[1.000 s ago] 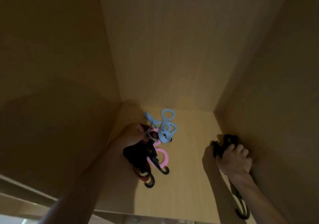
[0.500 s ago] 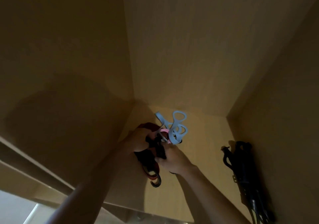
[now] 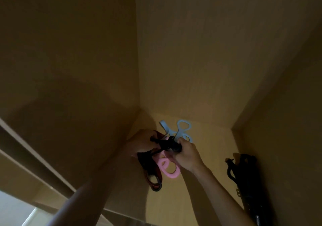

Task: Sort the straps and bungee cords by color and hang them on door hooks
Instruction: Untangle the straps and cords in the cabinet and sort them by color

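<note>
My left hand (image 3: 141,142) and right hand (image 3: 187,153) both clutch a black cord (image 3: 167,143), stretched crosswise between them; black straps (image 3: 244,170) lie lengthwise along the right edge of the shelf (image 3: 209,147).

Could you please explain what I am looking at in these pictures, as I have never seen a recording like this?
There is no machine here. A person wears one wide-angle camera on the head, so every picture looks forward and down at their own bare hands, which reach into a wooden cupboard compartment. The left hand grips a bunch of dark straps, black and dark red, that ends in a hook. The right hand grips a black cord that runs between the two hands. On the shelf behind them lie light blue straps, and a pink strap shows below the hands. A separate black bundle rests against the right wall. The light is dim, so finer details are hard to tell.
</note>
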Motion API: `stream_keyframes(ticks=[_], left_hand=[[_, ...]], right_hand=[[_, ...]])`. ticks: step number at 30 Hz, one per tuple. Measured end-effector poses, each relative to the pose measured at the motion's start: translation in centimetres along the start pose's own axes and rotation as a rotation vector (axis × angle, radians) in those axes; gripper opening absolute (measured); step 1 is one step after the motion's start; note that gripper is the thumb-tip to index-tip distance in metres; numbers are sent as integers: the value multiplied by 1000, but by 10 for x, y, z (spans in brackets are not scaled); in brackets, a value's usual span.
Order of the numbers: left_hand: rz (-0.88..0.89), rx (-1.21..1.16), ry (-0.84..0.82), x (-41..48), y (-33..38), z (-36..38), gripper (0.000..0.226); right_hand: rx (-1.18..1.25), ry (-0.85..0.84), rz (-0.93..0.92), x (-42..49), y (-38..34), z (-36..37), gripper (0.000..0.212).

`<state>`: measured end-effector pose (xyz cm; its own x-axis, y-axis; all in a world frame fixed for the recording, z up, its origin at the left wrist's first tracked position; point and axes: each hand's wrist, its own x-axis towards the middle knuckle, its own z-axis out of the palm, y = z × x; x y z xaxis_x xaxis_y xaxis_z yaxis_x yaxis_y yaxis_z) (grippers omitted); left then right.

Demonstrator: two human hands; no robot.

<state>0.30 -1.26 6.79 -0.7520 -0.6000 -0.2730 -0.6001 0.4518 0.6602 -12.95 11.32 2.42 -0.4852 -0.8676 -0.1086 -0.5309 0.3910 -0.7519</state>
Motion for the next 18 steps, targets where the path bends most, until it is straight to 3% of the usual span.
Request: stream_keyframes(ticks=[3, 4, 7, 9, 13, 16, 18], left_hand=[[-7, -99, 4, 3, 9, -2, 5], [7, -124, -8, 3, 14, -2, 10], [54, -193, -55, 3, 27, -2, 22], [66, -252, -73, 4, 31, -2, 23], [2, -410, -173, -1, 41, -3, 14], [49, -348, -182, -1, 48, -3, 17], [110, -305, -202, -2, 52, -1, 21]], right_hand=[[58, -149, 48, -3, 3, -8, 47], [65, -177, 41, -6, -1, -10, 55], [398, -236, -18, -8, -12, -13, 45], [556, -146, -30, -7, -14, -14, 29], [454, 101, -45, -3, -15, -23, 10], [454, 169, -87, -5, -19, -31, 2], [471, 191, -120, -10, -26, -36, 13]])
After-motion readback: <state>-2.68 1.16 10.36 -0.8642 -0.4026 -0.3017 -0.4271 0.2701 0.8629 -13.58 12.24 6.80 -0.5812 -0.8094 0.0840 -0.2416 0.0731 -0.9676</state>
